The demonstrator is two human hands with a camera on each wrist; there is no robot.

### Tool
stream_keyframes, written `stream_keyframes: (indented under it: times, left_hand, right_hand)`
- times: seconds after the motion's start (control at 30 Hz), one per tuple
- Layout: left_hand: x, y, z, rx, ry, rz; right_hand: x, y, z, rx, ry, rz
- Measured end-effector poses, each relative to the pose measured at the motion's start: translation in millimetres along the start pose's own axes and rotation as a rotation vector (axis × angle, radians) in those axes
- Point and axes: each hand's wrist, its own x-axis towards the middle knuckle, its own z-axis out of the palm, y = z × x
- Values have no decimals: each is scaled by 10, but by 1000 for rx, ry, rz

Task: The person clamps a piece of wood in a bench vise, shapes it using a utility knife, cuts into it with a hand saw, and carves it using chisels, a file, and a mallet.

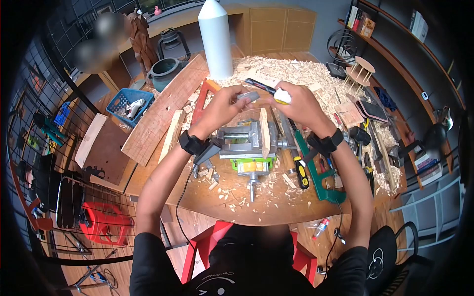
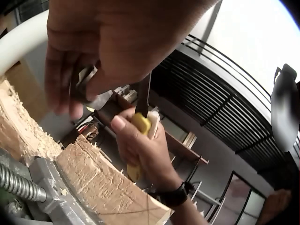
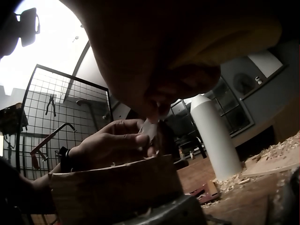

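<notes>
In front of my body, above the vise (image 1: 242, 140), both hands are raised. My left hand (image 1: 224, 106) pinches a small grey block (image 1: 249, 96) between thumb and fingers. My right hand (image 1: 301, 103) grips a chisel with a yellow handle (image 2: 142, 123) and a flat metal blade (image 2: 144, 96). Something white (image 1: 282, 95) shows beside that handle. The blade points toward the left hand in the head view. Below, a pale wood piece (image 1: 265, 133) stands upright at the vise, its face (image 2: 101, 180) rough with cut marks. In the right wrist view, the right hand hides most of the chisel.
Wood shavings (image 1: 296, 74) cover the table's far side, around a tall white cylinder (image 1: 216, 44). A green saw (image 1: 323, 185) and a black-yellow handled tool (image 1: 301, 172) lie right of the vise. A long board (image 1: 168, 108) and blue basket (image 1: 129, 106) are left.
</notes>
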Motion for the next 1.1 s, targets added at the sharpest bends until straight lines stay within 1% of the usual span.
stream_keyframes:
  times: [0.07, 0.1, 0.2, 0.27, 0.3, 0.37, 0.5, 0.6, 0.63, 0.67, 0.7, 0.77, 0.8, 0.83, 0.87, 0.9, 0.97, 1.0, 1.03, 1.1]
  left_hand:
    - [28, -156, -12, -327, -90, -64]
    - [25, -231, -3, -327, -90, -64]
    - [11, -226, 37, -397, -88, -95]
    - [14, -172, 79, -440, -107, -115]
    - [14, -143, 100, -439, -109, -114]
    - [20, -56, 122, -422, -134, -51]
    - [32, 58, 78, -347, -163, -2]
    - [16, 67, 75, -297, -132, 29]
    - [14, 59, 86, -263, -72, 85]
    - [14, 51, 94, -228, -13, 140]
    - [15, 31, 90, -228, -14, 141]
    - [31, 21, 80, -116, 23, 155]
    - [28, 23, 98, -127, 13, 165]
    - [-1, 115, 89, -173, 8, 98]
    - [-12, 160, 93, -218, 0, 31]
    - [1, 138, 110, -230, -15, 43]
    - [22, 42, 133, -205, -33, 38]
    - [34, -23, 143, -168, -26, 91]
    - [39, -20, 134, -174, -37, 100]
    - [26, 7, 122, -183, -69, 65]
  right_hand:
    - [-31, 131, -75, -47, -48, 41]
    - [-50, 176, -85, -47, -48, 41]
    - [-90, 196, -113, -1, -51, 78]
    - [-71, 82, -105, 132, -150, 251]
    - [-55, 63, -64, 132, -149, 252]
    - [-16, 38, 45, 240, -88, 146]
    - [71, -47, 143, 286, -90, 117]
    - [113, -60, 166, 290, -66, 155]
    - [112, -60, 178, 290, -65, 156]
    - [110, -56, 194, 285, -28, 161]
    - [110, -58, 206, 280, 10, 166]
    - [93, -98, 211, 314, -1, 198]
    - [75, -112, 202, 349, -12, 227]
    - [65, -116, 200, 336, -4, 241]
    - [65, -114, 210, 358, 7, 201]
    - [64, -112, 211, 380, 19, 161]
    - [59, -128, 173, 346, 8, 195]
    - [60, -131, 171, 335, 29, 185]
    - [64, -132, 170, 325, 50, 172]
    - [60, -90, 195, 330, 49, 206]
